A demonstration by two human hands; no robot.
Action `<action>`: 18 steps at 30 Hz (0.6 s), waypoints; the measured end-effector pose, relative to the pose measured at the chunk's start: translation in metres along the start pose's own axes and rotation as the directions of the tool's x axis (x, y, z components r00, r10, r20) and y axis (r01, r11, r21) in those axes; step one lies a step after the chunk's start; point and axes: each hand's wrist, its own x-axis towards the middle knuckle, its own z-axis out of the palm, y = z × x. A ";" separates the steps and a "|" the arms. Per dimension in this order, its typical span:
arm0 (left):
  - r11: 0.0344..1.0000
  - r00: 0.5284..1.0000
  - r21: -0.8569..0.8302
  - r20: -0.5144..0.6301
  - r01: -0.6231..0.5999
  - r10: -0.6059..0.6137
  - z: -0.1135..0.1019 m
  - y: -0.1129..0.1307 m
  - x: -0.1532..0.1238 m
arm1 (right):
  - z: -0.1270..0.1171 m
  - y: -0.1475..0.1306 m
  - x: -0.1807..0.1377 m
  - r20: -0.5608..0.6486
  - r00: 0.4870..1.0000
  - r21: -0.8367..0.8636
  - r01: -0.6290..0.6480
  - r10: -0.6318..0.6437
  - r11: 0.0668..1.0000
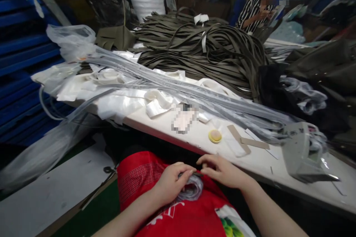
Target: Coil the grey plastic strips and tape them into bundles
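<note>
Both my hands rest low over a red cloth (167, 214) on my lap, just below the white table's edge (258, 170). My left hand (174, 179) is curled shut round a bunched grey reflective strip (193, 189). My right hand (222, 170) pinches the same strip at its top, fingers pressed together, touching the left hand's fingertips. Long grey strips (178, 89) of the same kind lie in a bundle across the table above my hands.
A sewing machine head (303, 152) stands at the right. A yellow round disc (215, 136), brown card strips (244, 141) and white fabric scraps (116, 100) lie on the table. A heap of olive webbing (205, 52) fills the back. A person in a striped top (253, 9) sits behind it.
</note>
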 end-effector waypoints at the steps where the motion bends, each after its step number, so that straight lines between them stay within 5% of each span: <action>1: 0.999 1.000 -0.028 0.007 0.029 -0.028 0.000 -0.001 0.000 | -0.012 0.005 -0.007 -0.175 0.984 -0.027 -0.034 0.028 0.999; 2: 0.997 0.998 -0.058 0.012 0.055 -0.055 0.001 -0.001 0.001 | -0.025 0.012 -0.014 -0.362 0.931 -0.056 -0.077 0.052 0.995; 4: 0.990 0.996 -0.109 0.021 0.086 -0.084 0.001 -0.002 0.002 | -0.054 0.028 -0.028 -0.671 0.738 -0.139 -0.217 0.069 0.966; 6: 0.987 0.997 -0.136 0.017 0.082 -0.081 0.002 -0.001 0.004 | -0.077 0.047 -0.041 -0.816 0.576 -0.239 -0.392 0.034 0.889; 7: 0.987 0.997 -0.141 0.011 0.076 -0.075 0.002 0.000 0.005 | -0.086 0.056 -0.048 -0.845 0.535 -0.289 -0.470 0.009 0.834; 10: 0.985 0.997 -0.155 -0.003 0.076 -0.077 0.002 0.004 0.008 | -0.099 0.082 -0.064 -0.839 0.540 -0.437 -0.598 -0.065 0.672; 13: 0.980 0.995 -0.175 -0.010 0.093 -0.096 0.002 0.009 0.011 | -0.098 0.106 -0.073 -0.748 0.654 -0.600 -0.597 -0.109 0.533; 16: 0.977 0.994 -0.189 -0.014 0.104 -0.108 0.003 0.009 0.013 | -0.096 0.122 -0.077 -0.705 0.701 -0.651 -0.581 -0.106 0.488; 18: 0.976 0.994 -0.193 -0.014 0.100 -0.104 0.004 0.006 0.014 | -0.097 0.123 -0.079 -0.726 0.679 -0.630 -0.590 -0.112 0.505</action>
